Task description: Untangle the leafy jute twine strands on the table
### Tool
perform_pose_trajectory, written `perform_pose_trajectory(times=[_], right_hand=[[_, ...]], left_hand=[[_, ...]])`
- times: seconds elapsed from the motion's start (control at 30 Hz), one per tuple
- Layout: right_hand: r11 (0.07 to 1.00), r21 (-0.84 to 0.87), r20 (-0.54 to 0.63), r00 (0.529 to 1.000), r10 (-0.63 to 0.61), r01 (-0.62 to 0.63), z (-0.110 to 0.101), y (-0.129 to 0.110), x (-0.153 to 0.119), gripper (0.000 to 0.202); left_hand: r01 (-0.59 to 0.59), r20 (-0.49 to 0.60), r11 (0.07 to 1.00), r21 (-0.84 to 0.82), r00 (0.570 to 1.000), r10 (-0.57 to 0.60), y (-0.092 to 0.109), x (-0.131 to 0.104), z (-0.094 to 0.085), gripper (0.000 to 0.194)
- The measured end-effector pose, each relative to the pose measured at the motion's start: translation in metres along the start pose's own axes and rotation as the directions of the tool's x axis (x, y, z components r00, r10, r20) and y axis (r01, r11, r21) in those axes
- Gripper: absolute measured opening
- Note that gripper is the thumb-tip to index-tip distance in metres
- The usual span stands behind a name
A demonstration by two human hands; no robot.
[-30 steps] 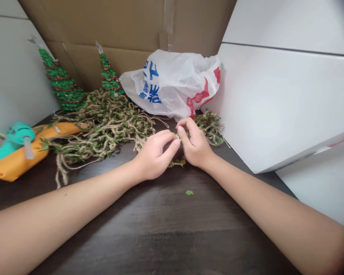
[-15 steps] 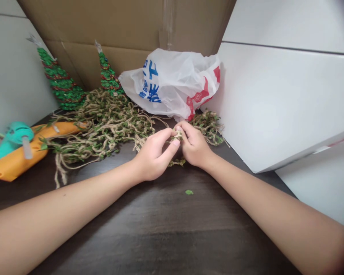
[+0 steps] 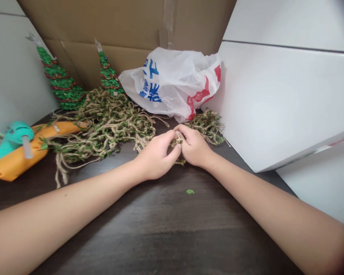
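Note:
Both hands meet over the middle of the dark table, holding one knotted twine garland with green leaves (image 3: 177,139). My left hand (image 3: 159,154) pinches it between thumb and fingers from the left. Curled around its other side is my right hand (image 3: 195,148), whose fingertips are partly hidden. A short leafy end of the garland shows below the hands. Left of them lies a big tangled heap of leafy twine (image 3: 103,126), and behind my right hand a smaller bundle of the same twine (image 3: 208,125). A loose green leaf (image 3: 190,191) rests nearer to me.
A crumpled white plastic bag (image 3: 174,82) sits behind the hands. Two small green tinsel trees (image 3: 63,86) stand back left against a cardboard sheet (image 3: 103,23). A teal glue gun (image 3: 17,133) lies on an orange holder (image 3: 31,152). A white box (image 3: 275,107) borders the right side.
My left hand has shifted slightly right, closer to my right hand, and its thumb and fingers cover more of the garland. The rest looks the same.

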State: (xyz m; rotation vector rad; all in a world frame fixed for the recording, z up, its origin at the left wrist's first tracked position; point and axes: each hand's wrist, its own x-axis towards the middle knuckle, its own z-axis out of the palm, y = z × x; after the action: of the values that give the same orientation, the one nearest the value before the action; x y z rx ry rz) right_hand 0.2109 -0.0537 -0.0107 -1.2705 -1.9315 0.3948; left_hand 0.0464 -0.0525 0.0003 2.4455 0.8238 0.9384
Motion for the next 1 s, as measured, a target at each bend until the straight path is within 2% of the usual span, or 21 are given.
perform_pose_trajectory(times=[1.0], right_hand=[[1.0,-0.011,0.033,0.999,-0.007,0.007,-0.0014,-0.0015,-0.0001,0.016]], left_hand=[[0.004,0.035,1.0,0.018,0.999,-0.004,-0.0031,-0.0023,0.0041,0.008]])
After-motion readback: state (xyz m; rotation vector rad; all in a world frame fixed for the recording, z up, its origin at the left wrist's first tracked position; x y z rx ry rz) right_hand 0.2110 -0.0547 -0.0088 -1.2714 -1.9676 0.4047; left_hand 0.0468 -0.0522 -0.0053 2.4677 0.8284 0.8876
